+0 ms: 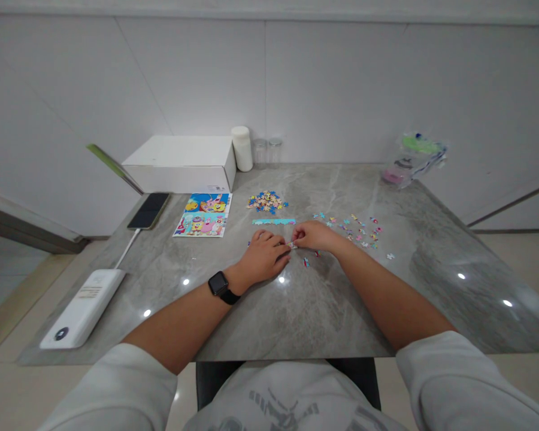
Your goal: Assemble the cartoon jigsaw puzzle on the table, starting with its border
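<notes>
Grey table (260,323): white box (179,151), bottle (241,149), clear jars (275,153), phone (148,211), power bank (87,305), picture sheet (201,225), puzzle pieces (268,203), plastic bag (411,161).

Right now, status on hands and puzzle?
Left hand: palm down. Right hand: fingertips at puzzle piece. Turquoise strip just beyond. Nothing visibly blocking; phone well left.

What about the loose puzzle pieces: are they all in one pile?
No, besides the pile behind the assembled strip, other loose pieces lie scattered farther right.

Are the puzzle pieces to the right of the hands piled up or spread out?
Spread out: those jigsaw puzzle pieces lie scattered, with grey tabletop showing between them, unlike the heap farther back.
</notes>
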{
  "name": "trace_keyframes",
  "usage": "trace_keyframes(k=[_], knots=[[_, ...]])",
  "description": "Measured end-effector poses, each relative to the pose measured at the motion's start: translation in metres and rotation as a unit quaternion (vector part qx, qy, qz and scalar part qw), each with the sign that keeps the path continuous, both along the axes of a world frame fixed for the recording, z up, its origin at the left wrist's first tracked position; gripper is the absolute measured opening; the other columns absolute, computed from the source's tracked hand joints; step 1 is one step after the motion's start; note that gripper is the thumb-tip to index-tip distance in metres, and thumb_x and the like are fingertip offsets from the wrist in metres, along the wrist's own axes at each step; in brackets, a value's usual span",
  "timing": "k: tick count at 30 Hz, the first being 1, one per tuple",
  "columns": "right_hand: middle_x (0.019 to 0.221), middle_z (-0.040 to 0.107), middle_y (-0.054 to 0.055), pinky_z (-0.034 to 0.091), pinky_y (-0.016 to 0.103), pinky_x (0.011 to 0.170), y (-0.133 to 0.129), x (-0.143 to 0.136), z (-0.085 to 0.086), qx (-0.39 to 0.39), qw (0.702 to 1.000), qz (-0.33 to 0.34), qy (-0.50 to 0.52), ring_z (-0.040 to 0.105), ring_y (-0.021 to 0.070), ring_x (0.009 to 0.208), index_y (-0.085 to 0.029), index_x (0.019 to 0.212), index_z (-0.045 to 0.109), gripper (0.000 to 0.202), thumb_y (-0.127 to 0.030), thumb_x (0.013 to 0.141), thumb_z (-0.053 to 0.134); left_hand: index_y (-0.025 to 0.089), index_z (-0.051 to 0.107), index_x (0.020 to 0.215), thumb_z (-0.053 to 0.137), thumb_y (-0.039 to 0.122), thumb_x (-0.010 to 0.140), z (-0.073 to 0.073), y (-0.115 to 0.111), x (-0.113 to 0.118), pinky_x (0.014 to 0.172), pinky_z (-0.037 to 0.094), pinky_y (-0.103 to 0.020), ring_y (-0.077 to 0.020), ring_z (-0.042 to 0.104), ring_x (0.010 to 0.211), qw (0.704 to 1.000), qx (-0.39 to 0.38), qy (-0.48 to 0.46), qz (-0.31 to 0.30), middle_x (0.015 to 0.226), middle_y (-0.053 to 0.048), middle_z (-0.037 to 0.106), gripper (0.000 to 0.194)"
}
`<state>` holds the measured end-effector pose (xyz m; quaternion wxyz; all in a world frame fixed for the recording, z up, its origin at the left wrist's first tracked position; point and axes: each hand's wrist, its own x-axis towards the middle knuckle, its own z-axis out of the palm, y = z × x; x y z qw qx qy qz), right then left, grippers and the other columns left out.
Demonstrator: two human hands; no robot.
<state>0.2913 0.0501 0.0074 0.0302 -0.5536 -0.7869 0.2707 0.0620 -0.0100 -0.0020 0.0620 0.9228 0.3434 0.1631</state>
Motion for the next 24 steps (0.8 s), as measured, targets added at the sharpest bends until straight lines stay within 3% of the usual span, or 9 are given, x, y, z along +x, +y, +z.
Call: trace_keyframes(k=[8,14,21,24], knots=[[0.091,0.081,0.002,0.045,0.023,0.07,0.0,0.005,0.011,0.043,0.998,-0.028,-0.04,0.071,0.0157,0.083,-0.021,0.098,0.08,0.011,-0.023,0.091,0.072,0.026,0.071,0.134,0.057,0.042,0.106,-0.003,-0.001,0.001,0.112,0.036,-0.052,-0.0283,0.058,0.116,1.0,0.006,0.014,0.009,0.125,-0.008,0.071,0.035],[0.106,0.081,0.004,0.047,0.025,0.076,0.003,0.017,0.018,0.033,0.993,-0.003,-0.118,0.073,0.0201,0.094,-0.023,0.11,0.08,0.026,-0.024,0.084,0.082,0.027,0.07,0.138,0.055,0.048,0.106,-0.002,-0.002,0.002,0.109,0.039,-0.05,-0.0291,0.057,0.117,1.0,0.006,0.026,0.006,0.126,-0.01,0.068,0.04],[0.098,0.082,0.004,0.048,0.025,0.076,0.003,0.014,0.013,0.007,0.992,0.028,-0.125,0.073,0.0199,0.091,-0.022,0.098,0.082,0.014,-0.02,0.085,0.078,0.026,0.069,0.137,0.055,0.048,0.107,-0.002,-0.001,0.003,0.11,0.038,-0.05,-0.0291,0.056,0.116,1.0,0.003,0.026,0.006,0.126,-0.01,0.067,0.04],[0.1,0.081,0.005,0.048,0.025,0.075,0.003,0.014,0.013,0.015,0.994,0.03,-0.109,0.073,0.0195,0.09,-0.021,0.104,0.081,0.019,-0.018,0.085,0.078,0.026,0.069,0.137,0.053,0.048,0.107,-0.003,-0.001,0.003,0.111,0.037,-0.051,-0.0291,0.056,0.116,1.0,0.004,0.027,0.007,0.126,-0.01,0.067,0.04]])
